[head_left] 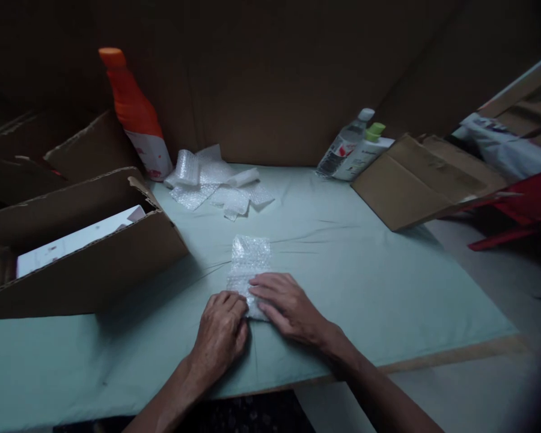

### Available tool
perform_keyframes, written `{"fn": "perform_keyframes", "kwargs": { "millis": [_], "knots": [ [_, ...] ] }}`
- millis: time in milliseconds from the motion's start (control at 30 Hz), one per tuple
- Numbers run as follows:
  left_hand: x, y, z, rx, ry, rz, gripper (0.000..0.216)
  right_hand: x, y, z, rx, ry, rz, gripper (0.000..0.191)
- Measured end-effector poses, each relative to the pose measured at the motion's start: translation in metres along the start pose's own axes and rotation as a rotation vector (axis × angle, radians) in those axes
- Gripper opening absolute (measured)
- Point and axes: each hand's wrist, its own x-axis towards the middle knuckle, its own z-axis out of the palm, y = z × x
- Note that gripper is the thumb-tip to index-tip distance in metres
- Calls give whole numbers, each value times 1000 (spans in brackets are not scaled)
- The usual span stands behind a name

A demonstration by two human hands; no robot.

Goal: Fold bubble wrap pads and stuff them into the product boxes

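Note:
A strip of clear bubble wrap lies on the green-covered table in front of me, its far end flat and its near end partly under my hands. My left hand is closed, with its fingers curled at the near left edge of the wrap; the fingertips are partly hidden. Across the right side of the same strip, my right hand rests with fingers stretched out and slightly apart. Whether anything lies inside the wrap cannot be seen.
An open cardboard box holding a white carton stands at left. Behind it are an orange bottle and loose bubble wrap pieces. At back right stand a clear bottle, a white bottle with green cap and a tilted cardboard box.

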Motion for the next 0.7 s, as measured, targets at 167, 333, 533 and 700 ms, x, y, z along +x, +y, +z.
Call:
{"fn": "perform_keyframes", "kwargs": {
  "millis": [167, 333, 533, 700],
  "knots": [
    [-2, 1, 0, 17, -23, 21, 33, 5, 19, 15, -165, -97, 141, 38],
    [-5, 1, 1, 1, 11, 23, 33, 11, 35, 19, -249, -24, 220, 38],
    [-5, 1, 2, 15, 36, 21, 33, 19, 33, 25, -261, -22, 188, 25],
    [-5, 0, 2, 4, 32, 15, 34, 21, 33, 27, -142, 72, 204, 10]
  ]
}}
